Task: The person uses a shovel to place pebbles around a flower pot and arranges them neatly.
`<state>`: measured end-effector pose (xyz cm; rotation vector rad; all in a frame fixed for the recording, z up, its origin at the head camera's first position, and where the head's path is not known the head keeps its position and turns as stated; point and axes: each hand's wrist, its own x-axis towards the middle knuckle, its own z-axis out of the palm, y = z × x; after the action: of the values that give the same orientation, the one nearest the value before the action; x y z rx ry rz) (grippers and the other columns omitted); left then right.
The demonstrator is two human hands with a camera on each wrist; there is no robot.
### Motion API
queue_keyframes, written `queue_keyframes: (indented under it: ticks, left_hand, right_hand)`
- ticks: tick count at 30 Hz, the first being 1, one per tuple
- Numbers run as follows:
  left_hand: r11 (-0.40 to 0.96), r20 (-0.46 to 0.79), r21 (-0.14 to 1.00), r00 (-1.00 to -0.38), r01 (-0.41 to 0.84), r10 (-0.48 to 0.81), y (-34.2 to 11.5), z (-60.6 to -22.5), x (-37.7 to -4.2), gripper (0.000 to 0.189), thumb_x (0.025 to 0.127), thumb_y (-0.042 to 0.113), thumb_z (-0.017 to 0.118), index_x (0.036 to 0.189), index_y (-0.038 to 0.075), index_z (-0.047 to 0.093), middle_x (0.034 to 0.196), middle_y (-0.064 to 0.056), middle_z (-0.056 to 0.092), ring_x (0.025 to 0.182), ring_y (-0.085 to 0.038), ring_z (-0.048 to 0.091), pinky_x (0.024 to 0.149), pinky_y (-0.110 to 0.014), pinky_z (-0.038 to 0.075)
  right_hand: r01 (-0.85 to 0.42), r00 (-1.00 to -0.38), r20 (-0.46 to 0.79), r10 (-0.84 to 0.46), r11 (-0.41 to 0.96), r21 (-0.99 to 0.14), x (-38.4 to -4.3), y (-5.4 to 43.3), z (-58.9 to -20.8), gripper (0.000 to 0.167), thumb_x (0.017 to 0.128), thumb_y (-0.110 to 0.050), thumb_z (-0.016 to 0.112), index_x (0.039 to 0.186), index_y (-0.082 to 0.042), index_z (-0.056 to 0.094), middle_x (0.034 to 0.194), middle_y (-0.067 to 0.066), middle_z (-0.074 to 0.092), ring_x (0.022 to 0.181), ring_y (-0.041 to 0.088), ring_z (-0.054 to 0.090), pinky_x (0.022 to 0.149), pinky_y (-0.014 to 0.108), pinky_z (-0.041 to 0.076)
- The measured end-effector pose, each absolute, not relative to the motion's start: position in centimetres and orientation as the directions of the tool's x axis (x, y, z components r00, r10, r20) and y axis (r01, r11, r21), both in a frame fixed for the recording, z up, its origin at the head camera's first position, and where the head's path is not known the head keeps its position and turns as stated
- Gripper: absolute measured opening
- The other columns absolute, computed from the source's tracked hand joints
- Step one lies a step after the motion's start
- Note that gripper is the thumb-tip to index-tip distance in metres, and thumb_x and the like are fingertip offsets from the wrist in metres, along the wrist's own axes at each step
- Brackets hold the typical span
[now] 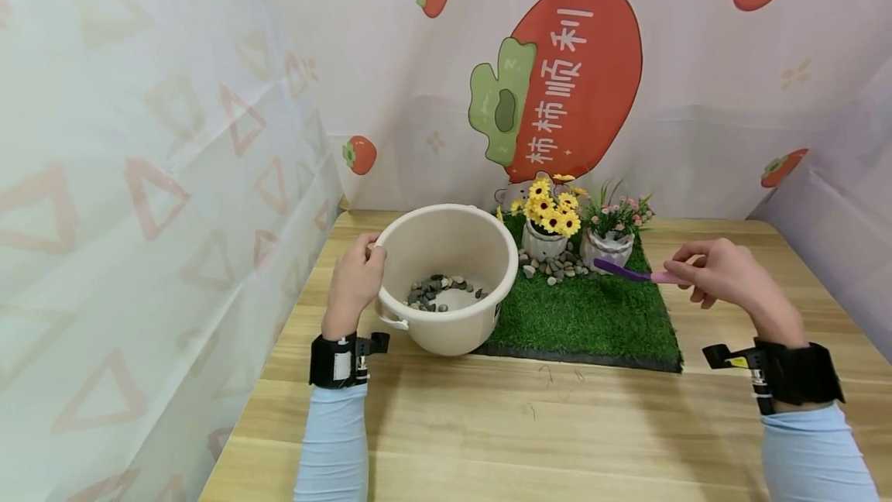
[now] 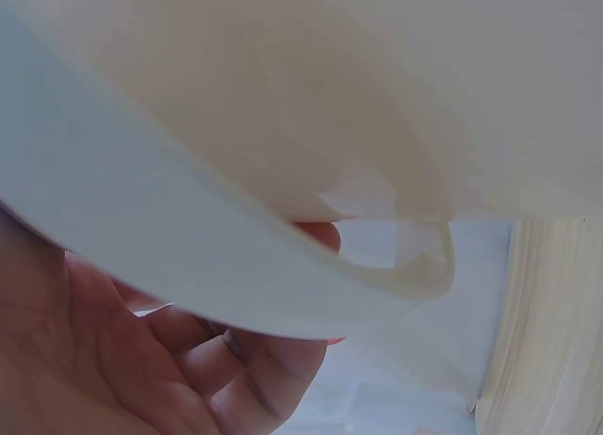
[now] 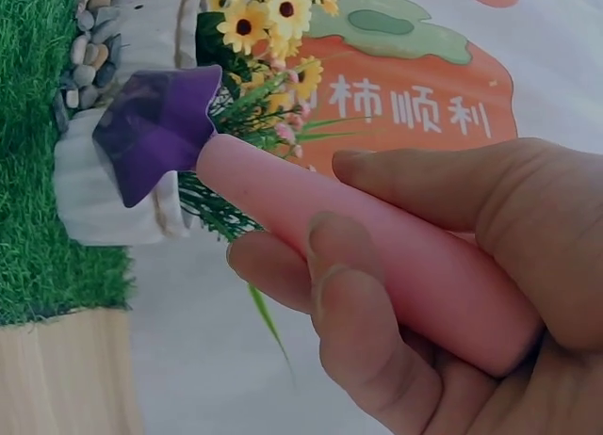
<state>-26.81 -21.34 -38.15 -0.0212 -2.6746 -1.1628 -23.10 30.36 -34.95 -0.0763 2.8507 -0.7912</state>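
My left hand (image 1: 357, 279) grips the left edge of a beige plastic bucket (image 1: 456, 329). In the left wrist view, its fingers (image 2: 273, 369) curl round a pale band at the bucket's side; whether that is rim or handle I cannot tell. Inside the bucket lie pebbles (image 1: 433, 285), dark and light. Out to the right, my right hand (image 1: 725, 273) holds a small trowel by its pink handle (image 3: 377, 247). The trowel's purple blade (image 3: 160, 129) points left, over the turf and in front of a potted plant, with no stones visible on it.
A green artificial turf mat (image 1: 585, 324) lies right of the bucket. Towards its back stand a pot of yellow flowers (image 1: 547, 242) and a pot of pink flowers (image 1: 608, 249), with pebbles (image 1: 554, 266) around them. A printed curtain (image 1: 432, 107) hangs behind the wooden table (image 1: 488, 424).
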Motion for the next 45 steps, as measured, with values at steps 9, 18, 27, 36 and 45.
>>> queue_keyframes:
  ticks: [9,18,27,36,45]
  left_hand:
    - [0.674,0.199,0.732,-0.977,0.099,-0.073,-21.3,-38.3,-26.8,0.046,0.097,0.031,0.038,0.136,0.013,0.056,0.097,-0.015,0.068,0.087,-0.032,0.068,0.07,-0.042,0.054]
    - [0.676,0.194,0.731,-0.979,0.099,-0.066,-21.4,-38.2,-26.8,0.046,0.098,0.031,0.038,0.136,0.013,0.056,0.1,-0.016,0.069,0.089,-0.033,0.068,0.072,-0.042,0.054]
    - [0.673,0.195,0.733,-0.979,0.1,-0.066,-21.3,-38.2,-26.8,0.046,0.098,0.03,0.039,0.136,0.012,0.055,0.099,-0.016,0.068,0.088,-0.032,0.068,0.072,-0.043,0.055]
    - [0.684,0.212,0.722,-0.974,0.104,-0.075,-21.2,-38.2,-26.8,0.046,0.097,0.029,0.039,0.136,0.012,0.056,0.094,-0.015,0.067,0.083,-0.031,0.066,0.07,-0.04,0.053]
    - [0.68,0.211,0.726,-0.974,0.102,-0.078,-21.3,-38.2,-26.7,0.045,0.098,0.029,0.039,0.135,0.012,0.057,0.098,-0.016,0.069,0.088,-0.031,0.067,0.075,-0.043,0.053]
  right_hand:
    - [-0.152,-0.983,-0.026,-0.183,0.877,-0.455,-22.5,30.1,-34.1,0.032,0.097,-0.041,0.058,0.107,-0.013,0.069,0.074,0.002,0.064,0.058,0.013,0.058,0.053,0.028,0.046]
    - [-0.28,-0.96,0.145,-0.239,0.836,-0.473,-22.1,29.6,-33.6,0.015,0.094,-0.03,0.065,0.099,-0.018,0.073,0.077,-0.003,0.066,0.061,0.011,0.055,0.055,0.026,0.043]
    - [-0.302,-0.951,0.219,-0.219,0.81,-0.503,-22.1,29.3,-32.8,0.013,0.092,-0.026,0.068,0.098,-0.016,0.074,0.076,-0.004,0.067,0.061,0.011,0.056,0.055,0.026,0.043]
    - [-0.298,-0.949,0.256,-0.183,0.784,-0.545,-21.9,28.8,-32.2,0.011,0.091,-0.025,0.069,0.097,-0.017,0.074,0.07,-0.004,0.066,0.059,0.012,0.058,0.055,0.026,0.046]
    - [-0.376,-0.916,0.333,-0.222,0.761,-0.528,-22.2,28.5,-31.4,0.006,0.089,-0.017,0.071,0.094,-0.017,0.074,0.067,-0.003,0.063,0.057,0.013,0.054,0.052,0.023,0.039]
